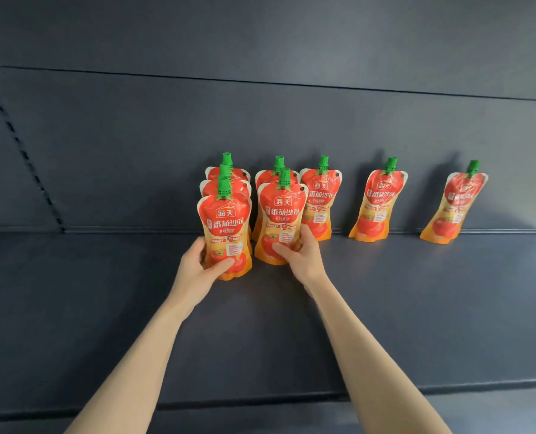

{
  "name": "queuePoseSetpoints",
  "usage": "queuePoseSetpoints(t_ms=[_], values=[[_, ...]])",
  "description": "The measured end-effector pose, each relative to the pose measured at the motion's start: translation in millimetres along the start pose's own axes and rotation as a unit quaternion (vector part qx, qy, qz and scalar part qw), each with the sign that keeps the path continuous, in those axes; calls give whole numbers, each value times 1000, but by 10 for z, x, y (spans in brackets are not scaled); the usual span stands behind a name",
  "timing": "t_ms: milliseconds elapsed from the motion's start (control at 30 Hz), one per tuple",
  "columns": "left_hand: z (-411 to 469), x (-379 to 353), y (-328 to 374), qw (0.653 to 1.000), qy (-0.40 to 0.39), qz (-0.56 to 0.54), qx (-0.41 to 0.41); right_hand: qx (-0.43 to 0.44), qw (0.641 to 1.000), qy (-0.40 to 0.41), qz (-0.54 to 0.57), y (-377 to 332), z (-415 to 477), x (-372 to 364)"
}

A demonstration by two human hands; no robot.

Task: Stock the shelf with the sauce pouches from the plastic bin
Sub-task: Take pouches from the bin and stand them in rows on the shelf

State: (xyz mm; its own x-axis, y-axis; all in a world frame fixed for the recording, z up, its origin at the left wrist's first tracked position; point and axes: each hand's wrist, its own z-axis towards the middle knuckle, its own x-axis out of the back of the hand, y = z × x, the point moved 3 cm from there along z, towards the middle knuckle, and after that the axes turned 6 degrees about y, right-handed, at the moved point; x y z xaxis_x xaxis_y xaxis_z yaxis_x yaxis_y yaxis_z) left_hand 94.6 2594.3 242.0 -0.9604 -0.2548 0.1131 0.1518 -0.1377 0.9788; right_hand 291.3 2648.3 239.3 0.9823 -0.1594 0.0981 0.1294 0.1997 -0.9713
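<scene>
Red sauce pouches line a grey shelf; the left hand curls its grip round one front pouch, the right hand round its neighbour, mid-placement. Steady release likely follows.

left side: shelf wide open all the way to the back panel, easy reach

front: bare deck, just two forearms crossing it

middle: left front pouch and right front pouch just beside each other, only a slim gap. The left hand and right hand are wrapped round them, with back pouches packed right behind

right: third pouch is tight against that cluster. The fourth pouch and fifth pouch are well apart, with wide gaps down to the deck
</scene>
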Motion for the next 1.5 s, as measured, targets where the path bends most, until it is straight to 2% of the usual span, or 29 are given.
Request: queuePoseSetpoints(t_ms=[167,433,967,1200,1300,1400,1500], values=[[17,11,-36,1000,11,10,-2,-7,999,17,-40,11,-13,-17],[13,14,-58,998,34,34,-27,-12,997,-11,-80,-40,55,-57],[-27,-7,-27,996,46,67,-22,-34,986,-14,-163,-18,73,-56],[-136,39,23,987,113,115,-18,3,965,57,-256,2,-12,1],[-277,79,80,974,152,157,-53,24,968,83,-235,-85,-149,135],[-452,-52,268,972,134,157,-115,27,975,115,-188,-235,-359,394],[-618,-365,490,977,72,125,-154,29,973,147,-174,-386,-655,776]])
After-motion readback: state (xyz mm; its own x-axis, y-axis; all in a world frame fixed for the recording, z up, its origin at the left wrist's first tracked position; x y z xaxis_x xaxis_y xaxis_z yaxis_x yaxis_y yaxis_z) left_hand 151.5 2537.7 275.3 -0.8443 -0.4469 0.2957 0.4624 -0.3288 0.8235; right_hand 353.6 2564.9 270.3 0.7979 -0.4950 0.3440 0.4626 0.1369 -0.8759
